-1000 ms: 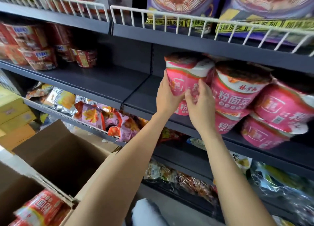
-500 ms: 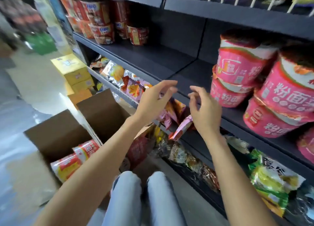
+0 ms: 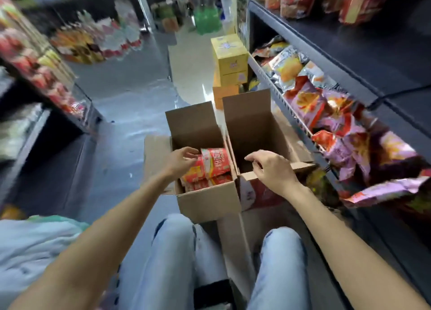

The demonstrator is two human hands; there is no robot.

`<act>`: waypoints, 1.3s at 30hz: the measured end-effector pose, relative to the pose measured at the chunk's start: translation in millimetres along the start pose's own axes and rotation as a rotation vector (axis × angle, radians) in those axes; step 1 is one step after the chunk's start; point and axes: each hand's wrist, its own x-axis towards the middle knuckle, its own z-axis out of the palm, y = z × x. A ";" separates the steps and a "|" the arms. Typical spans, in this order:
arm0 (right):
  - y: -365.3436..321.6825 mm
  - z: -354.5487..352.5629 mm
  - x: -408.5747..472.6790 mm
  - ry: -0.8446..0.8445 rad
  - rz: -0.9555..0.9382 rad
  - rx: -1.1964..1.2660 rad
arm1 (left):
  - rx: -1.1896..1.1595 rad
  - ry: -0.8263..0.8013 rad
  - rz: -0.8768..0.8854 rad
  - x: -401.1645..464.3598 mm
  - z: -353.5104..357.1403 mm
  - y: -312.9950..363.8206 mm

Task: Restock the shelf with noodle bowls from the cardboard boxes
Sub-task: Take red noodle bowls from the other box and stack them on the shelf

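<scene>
The left hand point(image 3: 180, 161) reaches into the left cardboard box point(image 3: 207, 199), fingers loosely spread and slightly bent above the red noodle bowls point(image 3: 213, 164); its fingertips are at or just over the topmost bowl, and whether they touch it cannot be told. It grips nothing. The right hand point(image 3: 271, 170) hangs palm down over the near edge of the right cardboard box point(image 3: 250, 125), fingers relaxed and a little curled, holding nothing. Both forearms are bare and stretch forward from the bottom corners of the view.

The bowls lie on their sides in the left box, round tubs in glossy red film with white and yellow print, stacked in at least two layers. Both boxes are plain brown corrugated card with their flaps standing open; they sit side by side on the floor point(image 3: 121, 104), touching along one wall. The inside of the right box is dark, and no bowls show in it.

Below the hands are two knees in pale blue jeans point(image 3: 177, 251). To the right runs a dark metal shelf point(image 3: 349, 60): its lower tier holds crinkled foil snack bags point(image 3: 310, 100) in purple, orange and silver behind a wire rail, and its upper tier holds more red tubs at the far end. Beyond the boxes stand stacked yellow cartons point(image 3: 229, 55). The floor is grey and shiny.
</scene>
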 end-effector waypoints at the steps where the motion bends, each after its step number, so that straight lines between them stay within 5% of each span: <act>1: -1.8 10.2 6.7 -0.023 -0.012 0.013 | -0.045 -0.011 -0.072 8.2 -1.8 -15.2; 5: -8.1 53.7 45.0 -0.145 -0.039 0.012 | 0.058 -0.015 -0.155 51.5 2.1 -71.2; 9: -6.9 108.3 103.1 -0.298 -0.024 -0.080 | 0.429 -0.003 -0.034 96.2 10.1 -104.2; 18: 36.1 230.1 229.6 -0.637 -0.077 -0.558 | 1.006 -0.272 0.040 197.6 35.3 -180.6; 22: 57.1 253.9 249.6 -0.862 -0.073 -0.508 | 1.130 -0.379 0.104 220.9 41.4 -204.3; 34: 42.4 181.1 223.4 -0.447 -0.257 -0.416 | 0.998 -0.317 0.223 206.7 36.5 -209.2; 39: 25.6 139.2 188.0 -0.133 0.067 0.073 | 0.551 -0.247 0.234 186.2 65.2 -193.0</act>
